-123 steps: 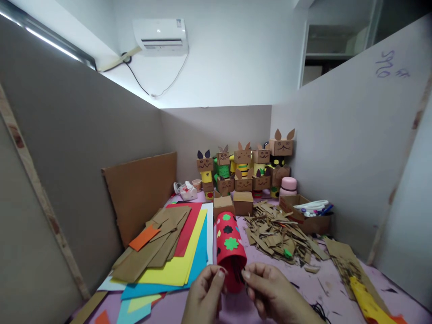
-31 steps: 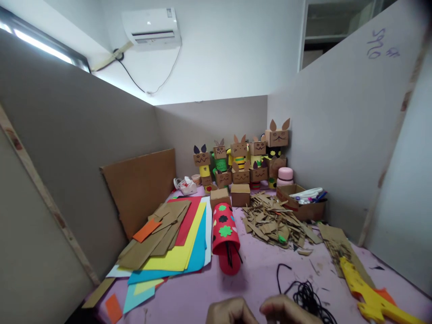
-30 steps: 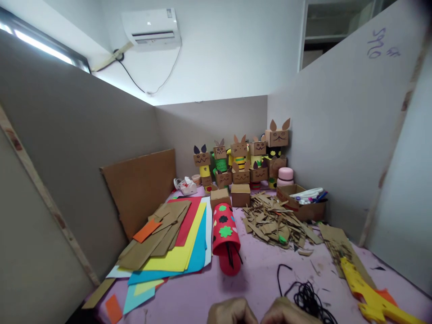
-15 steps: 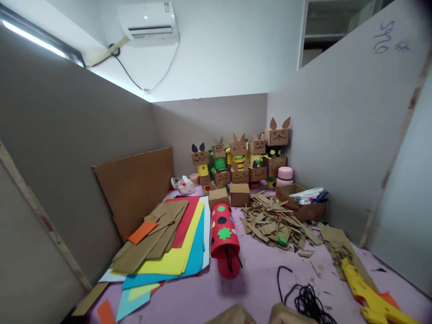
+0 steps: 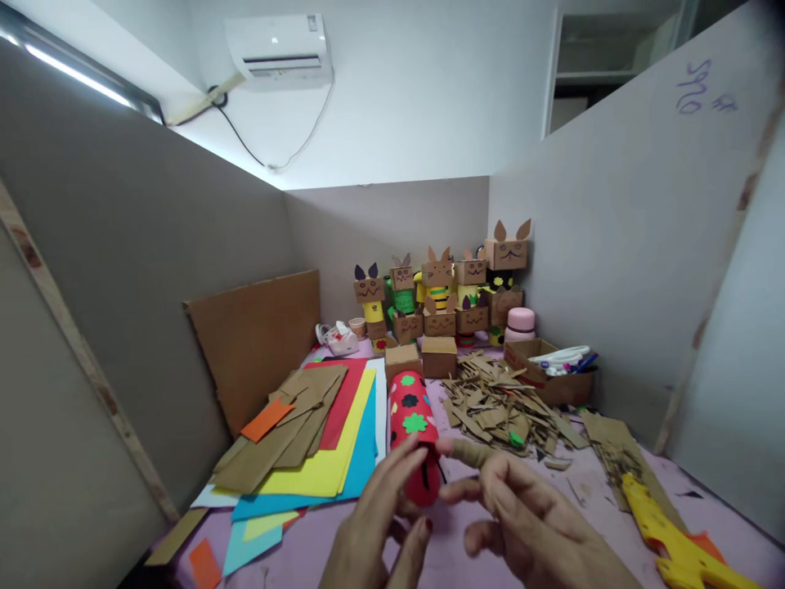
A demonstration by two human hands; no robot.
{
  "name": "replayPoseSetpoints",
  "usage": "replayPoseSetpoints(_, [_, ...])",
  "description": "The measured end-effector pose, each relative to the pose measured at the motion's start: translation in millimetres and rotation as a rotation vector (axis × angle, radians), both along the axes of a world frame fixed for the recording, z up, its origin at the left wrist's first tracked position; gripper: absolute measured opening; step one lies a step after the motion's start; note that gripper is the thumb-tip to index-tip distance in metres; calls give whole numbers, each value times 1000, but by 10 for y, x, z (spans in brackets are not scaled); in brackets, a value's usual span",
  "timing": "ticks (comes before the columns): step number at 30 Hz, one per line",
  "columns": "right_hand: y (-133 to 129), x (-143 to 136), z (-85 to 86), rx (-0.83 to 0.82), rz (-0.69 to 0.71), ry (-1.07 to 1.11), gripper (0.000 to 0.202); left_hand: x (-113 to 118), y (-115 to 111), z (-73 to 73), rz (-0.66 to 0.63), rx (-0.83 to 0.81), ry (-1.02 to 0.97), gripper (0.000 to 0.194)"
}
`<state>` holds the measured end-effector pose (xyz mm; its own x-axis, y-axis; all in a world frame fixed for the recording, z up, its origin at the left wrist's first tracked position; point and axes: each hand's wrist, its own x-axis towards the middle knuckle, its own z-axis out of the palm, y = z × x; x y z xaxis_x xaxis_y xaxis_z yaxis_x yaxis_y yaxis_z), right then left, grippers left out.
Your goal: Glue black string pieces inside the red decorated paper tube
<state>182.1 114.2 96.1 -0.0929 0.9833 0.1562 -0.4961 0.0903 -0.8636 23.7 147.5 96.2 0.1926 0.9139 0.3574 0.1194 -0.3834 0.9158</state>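
Note:
A red tube with green and black flower cut-outs point(image 5: 412, 409) lies on the purple tabletop, with a red round flap and black cord at its near end. My left hand point(image 5: 383, 511) is at the near left of that end, fingers apart and bent toward it. On the other side, my right hand point(image 5: 521, 503) has its fingers spread, with a tan wrap on the index finger. Neither hand is seen holding anything. Whether the left fingertips touch the tube is unclear. Behind the tube stand two small cardboard boxes point(image 5: 439, 360).
Coloured sheets point(image 5: 319, 478) and cardboard pieces point(image 5: 294, 442) are stacked on the left. Cardboard scraps point(image 5: 491, 405), a box of pens point(image 5: 545, 384) and a yellow glue gun point(image 5: 668, 540) are on the right. Cat-faced cardboard figures point(image 5: 438, 274) stand at the back.
Both my hands have come into view from below, up to the near end of the red tube. The view has shifted slightly, and the black cord coil at the bottom is now hidden.

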Motion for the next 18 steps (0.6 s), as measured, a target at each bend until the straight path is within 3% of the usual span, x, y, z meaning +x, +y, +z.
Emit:
replayPoseSetpoints(4, [193,-26,379,151,-38,10,16,90,234,175,-242,-2,107,40])
replayPoseSetpoints(7, [379,17,540,198,-64,-1,14,103,433,250,-304,-41,102,34])
replayPoseSetpoints(10, [510,110,569,213,-155,-14,15,82,596,283,-252,-104,14,28])
replayPoseSetpoints(14, [579,281,472,214,-309,-51,19,24,732,340,-161,-112,-184,23])
replayPoseSetpoints(18, [534,491,339,131,-396,-133,23,-105,805,422,41,-53,-404,25])
